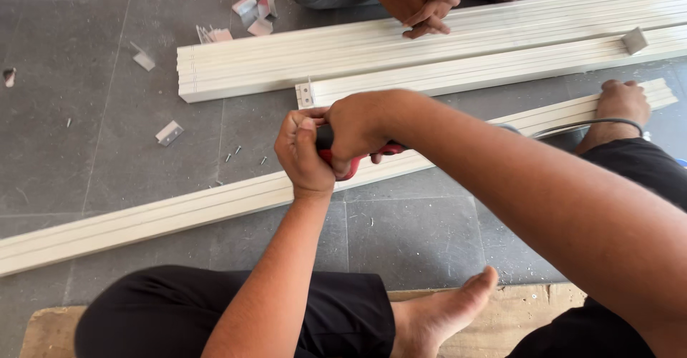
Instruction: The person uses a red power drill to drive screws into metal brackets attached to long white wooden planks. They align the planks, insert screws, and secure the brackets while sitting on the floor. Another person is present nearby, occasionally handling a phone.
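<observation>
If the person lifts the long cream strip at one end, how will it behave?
The long cream strip is thin and very long, so it would probably sag or flex. Flat-sided, it should slide, not roll, on the smooth grey floor.

Left hand (304, 154) and right hand (358, 129) together, fingers (343, 163) curled tight, both forearms outstretched.

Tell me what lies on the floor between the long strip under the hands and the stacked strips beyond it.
Head view: loose screws and a small metal bracket on grey floor.
</observation>
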